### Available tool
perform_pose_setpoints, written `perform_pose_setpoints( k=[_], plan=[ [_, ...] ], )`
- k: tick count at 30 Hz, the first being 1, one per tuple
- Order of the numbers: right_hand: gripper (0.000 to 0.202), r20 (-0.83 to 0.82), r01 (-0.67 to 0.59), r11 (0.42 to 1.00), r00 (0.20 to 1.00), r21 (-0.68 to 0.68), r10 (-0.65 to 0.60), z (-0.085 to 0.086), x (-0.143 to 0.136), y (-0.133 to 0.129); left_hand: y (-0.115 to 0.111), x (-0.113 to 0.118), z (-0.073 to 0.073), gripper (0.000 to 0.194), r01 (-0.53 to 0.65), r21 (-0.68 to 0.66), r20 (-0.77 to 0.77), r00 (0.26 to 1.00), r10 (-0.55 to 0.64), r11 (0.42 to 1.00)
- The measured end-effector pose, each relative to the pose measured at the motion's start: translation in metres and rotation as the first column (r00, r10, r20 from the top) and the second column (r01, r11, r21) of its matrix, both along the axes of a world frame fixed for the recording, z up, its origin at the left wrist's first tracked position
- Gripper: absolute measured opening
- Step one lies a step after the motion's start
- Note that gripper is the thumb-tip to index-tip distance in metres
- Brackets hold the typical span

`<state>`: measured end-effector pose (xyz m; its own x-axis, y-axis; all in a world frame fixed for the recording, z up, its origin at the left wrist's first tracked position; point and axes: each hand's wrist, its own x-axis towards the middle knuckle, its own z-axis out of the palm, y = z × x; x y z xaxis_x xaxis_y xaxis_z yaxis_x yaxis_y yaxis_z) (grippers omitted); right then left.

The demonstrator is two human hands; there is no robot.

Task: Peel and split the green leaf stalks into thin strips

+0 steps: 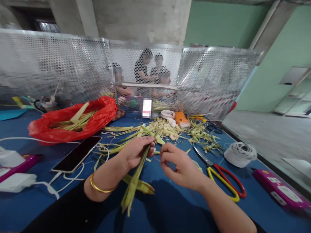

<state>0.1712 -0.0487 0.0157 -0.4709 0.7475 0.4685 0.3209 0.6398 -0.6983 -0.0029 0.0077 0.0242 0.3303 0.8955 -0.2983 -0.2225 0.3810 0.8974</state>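
Observation:
My left hand is closed around a bundle of long, pale green, husk-like leaves, whose tips poke out above the fingers and whose wide ends hang towards me. Beneath the bundle a loose folded leaf lies on the blue tabletop. Just to the right, my right hand hovers with its fingers curled in and its fingertips together. Whatever it may pinch is too fine to make out. Scissors with one red and one yellow handle lie beside it, their blades pointing away.
Leaf scraps are heaped ahead, near a tape roll and an orange packet. A red plastic bag of leaves and a phone with white cables are left. White cord and a purple power strip lie right. Behind the perforated screen are several people.

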Motion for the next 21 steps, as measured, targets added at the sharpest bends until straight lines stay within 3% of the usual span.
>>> perform_pose_setpoints(
  k=[2,5,7,10,12,17,19,21],
  plan=[
    [0.015,-0.178,0.051,0.998,0.983,0.048,-0.042,0.004,0.003,0.0,-0.005,0.003,-0.003,0.008,0.084,-0.143,0.11,0.992,-0.068,0.986],
    [0.021,-0.403,-0.068,0.982,0.915,-0.178,-0.009,0.006,0.008,0.003,-0.008,0.013,-0.018,0.006,0.108,-0.202,0.103,0.991,-0.088,0.973],
    [0.021,-0.413,-0.097,0.918,0.908,-0.385,-0.077,0.002,0.008,0.008,-0.009,0.019,-0.031,0.013,0.085,-0.203,0.047,0.996,-0.077,0.975],
    [0.019,-0.312,-0.018,0.808,0.927,-0.589,-0.207,-0.007,0.003,0.014,-0.008,0.027,-0.046,0.009,0.0,-0.222,-0.015,1.0,-0.003,0.975],
    [0.02,-0.272,0.02,0.799,0.935,-0.602,-0.228,-0.013,0.0,0.016,-0.007,0.029,-0.051,0.004,-0.034,-0.179,-0.065,0.998,0.022,0.983],
    [0.02,-0.27,0.098,0.877,0.93,-0.47,-0.249,-0.013,-0.001,0.013,-0.008,0.033,-0.053,0.009,-0.042,-0.019,-0.195,0.98,0.038,0.999],
    [0.021,-0.309,0.068,0.88,0.921,-0.47,-0.236,-0.008,0.001,0.01,-0.009,0.032,-0.052,0.01,0.003,0.049,-0.239,0.971,0.009,0.999],
    [0.021,-0.366,-0.017,0.879,0.913,-0.476,-0.18,-0.002,0.003,0.009,-0.012,0.03,-0.049,0.01,0.135,0.167,-0.337,0.939,-0.072,0.977]
  ],
)
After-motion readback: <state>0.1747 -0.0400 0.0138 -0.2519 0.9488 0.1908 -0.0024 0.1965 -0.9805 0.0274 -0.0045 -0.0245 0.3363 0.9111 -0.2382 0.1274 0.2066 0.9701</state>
